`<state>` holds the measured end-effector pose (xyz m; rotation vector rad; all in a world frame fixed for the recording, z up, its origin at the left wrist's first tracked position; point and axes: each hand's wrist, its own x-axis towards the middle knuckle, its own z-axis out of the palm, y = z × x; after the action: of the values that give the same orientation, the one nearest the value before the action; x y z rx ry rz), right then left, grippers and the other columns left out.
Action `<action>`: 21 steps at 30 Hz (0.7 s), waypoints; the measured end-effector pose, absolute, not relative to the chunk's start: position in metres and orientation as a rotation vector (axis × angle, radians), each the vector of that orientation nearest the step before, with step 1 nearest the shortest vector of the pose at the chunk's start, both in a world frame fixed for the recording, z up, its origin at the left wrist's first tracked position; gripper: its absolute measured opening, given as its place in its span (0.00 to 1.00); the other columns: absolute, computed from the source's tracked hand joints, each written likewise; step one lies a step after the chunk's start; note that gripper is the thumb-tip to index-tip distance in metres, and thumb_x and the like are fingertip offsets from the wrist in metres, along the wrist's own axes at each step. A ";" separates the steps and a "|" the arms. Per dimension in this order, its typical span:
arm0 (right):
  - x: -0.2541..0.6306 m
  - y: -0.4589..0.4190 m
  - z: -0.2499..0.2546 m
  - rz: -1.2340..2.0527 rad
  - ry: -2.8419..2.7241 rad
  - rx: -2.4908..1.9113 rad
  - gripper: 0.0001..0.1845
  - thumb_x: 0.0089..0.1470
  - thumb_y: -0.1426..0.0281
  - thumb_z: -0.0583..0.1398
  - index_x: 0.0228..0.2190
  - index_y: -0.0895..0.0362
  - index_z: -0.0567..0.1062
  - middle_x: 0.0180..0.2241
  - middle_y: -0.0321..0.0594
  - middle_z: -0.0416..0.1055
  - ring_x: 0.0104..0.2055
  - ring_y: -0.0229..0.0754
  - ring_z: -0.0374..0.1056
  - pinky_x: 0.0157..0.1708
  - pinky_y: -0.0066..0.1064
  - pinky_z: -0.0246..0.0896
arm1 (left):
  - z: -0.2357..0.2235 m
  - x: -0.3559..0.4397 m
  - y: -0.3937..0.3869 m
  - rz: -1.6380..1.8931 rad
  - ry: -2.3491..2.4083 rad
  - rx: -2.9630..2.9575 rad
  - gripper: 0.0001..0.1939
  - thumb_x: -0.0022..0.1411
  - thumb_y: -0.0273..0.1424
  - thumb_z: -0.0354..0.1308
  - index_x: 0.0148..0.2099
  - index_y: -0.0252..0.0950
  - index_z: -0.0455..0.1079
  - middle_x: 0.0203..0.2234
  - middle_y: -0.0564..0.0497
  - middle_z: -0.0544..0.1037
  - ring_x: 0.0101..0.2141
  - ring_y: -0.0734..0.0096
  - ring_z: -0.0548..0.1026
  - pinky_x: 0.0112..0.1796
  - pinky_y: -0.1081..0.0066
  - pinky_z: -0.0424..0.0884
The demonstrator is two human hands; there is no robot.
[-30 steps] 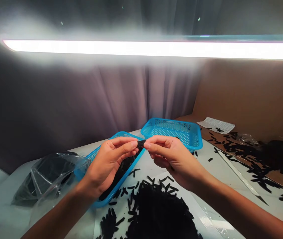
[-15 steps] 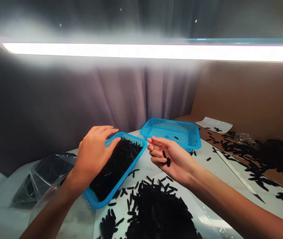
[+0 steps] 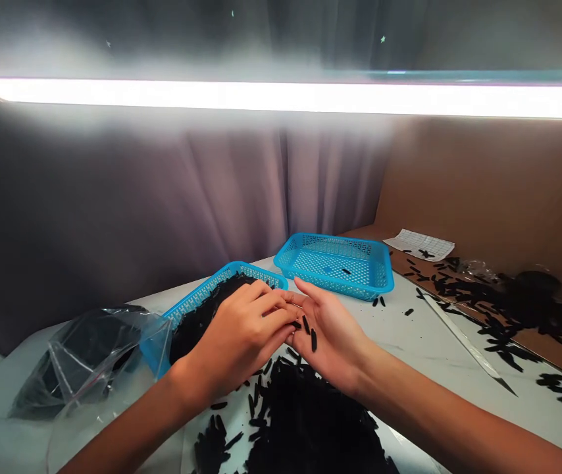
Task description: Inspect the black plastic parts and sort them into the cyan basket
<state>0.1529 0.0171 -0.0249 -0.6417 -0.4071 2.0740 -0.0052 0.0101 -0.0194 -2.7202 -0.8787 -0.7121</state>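
Black pieces (image 3: 313,340), open right hand (image 3: 333,336), left hand (image 3: 239,336)

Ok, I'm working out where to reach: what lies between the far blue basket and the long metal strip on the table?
In the head view, a few small black pieces lie on the white table between the far blue basket and the long metal strip.

A white tabletop (image 3: 399,342) is opening passage at two o'clock; a blue mesh plastic tray (image 3: 333,238) and black heaped pieces (image 3: 305,421) are blocking twelve and six.
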 end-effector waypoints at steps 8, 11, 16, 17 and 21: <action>0.153 0.016 -0.026 2.092 -0.489 -0.752 0.15 0.66 0.64 0.54 0.35 0.62 0.74 0.24 0.37 0.68 0.24 0.37 0.65 0.27 0.28 0.59 | -0.021 -0.007 0.006 -0.657 -0.949 -2.902 0.09 0.68 0.23 0.56 0.47 0.37 0.74 0.44 0.49 0.82 0.43 0.63 0.78 0.43 0.64 0.72; 0.155 0.017 -0.027 2.119 -0.537 -0.700 0.12 0.65 0.66 0.56 0.34 0.62 0.74 0.24 0.37 0.69 0.25 0.37 0.65 0.27 0.28 0.60 | -0.019 -0.007 0.008 -0.783 -0.970 -2.891 0.10 0.62 0.21 0.58 0.44 0.36 0.76 0.41 0.48 0.83 0.39 0.64 0.79 0.41 0.66 0.73; 0.156 0.017 -0.022 2.131 -0.622 -0.611 0.10 0.62 0.75 0.56 0.30 0.62 0.75 0.30 0.43 0.75 0.30 0.38 0.70 0.38 0.31 0.67 | -0.012 -0.012 0.010 -1.026 -1.213 -2.755 0.05 0.60 0.24 0.61 0.39 0.35 0.77 0.30 0.51 0.80 0.30 0.69 0.76 0.32 0.71 0.71; 0.157 0.016 -0.020 2.122 -0.624 -0.617 0.10 0.61 0.77 0.55 0.30 0.62 0.75 0.30 0.44 0.75 0.31 0.39 0.71 0.40 0.32 0.68 | -0.011 -0.014 0.011 -1.077 -1.266 -2.719 0.05 0.61 0.24 0.62 0.39 0.35 0.77 0.30 0.51 0.80 0.31 0.70 0.76 0.32 0.72 0.71; 0.161 0.016 -0.010 2.101 -0.594 -0.659 0.12 0.62 0.76 0.54 0.31 0.63 0.76 0.31 0.46 0.76 0.33 0.40 0.73 0.44 0.33 0.68 | -0.007 -0.016 0.011 -1.163 -1.276 -2.725 0.06 0.63 0.25 0.64 0.41 0.39 0.78 0.30 0.55 0.81 0.30 0.73 0.76 0.33 0.73 0.71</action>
<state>0.1608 0.0156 -0.0102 -0.6589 -0.5937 2.1009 -0.0163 0.0111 -0.0070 -2.7255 -1.2761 -1.1635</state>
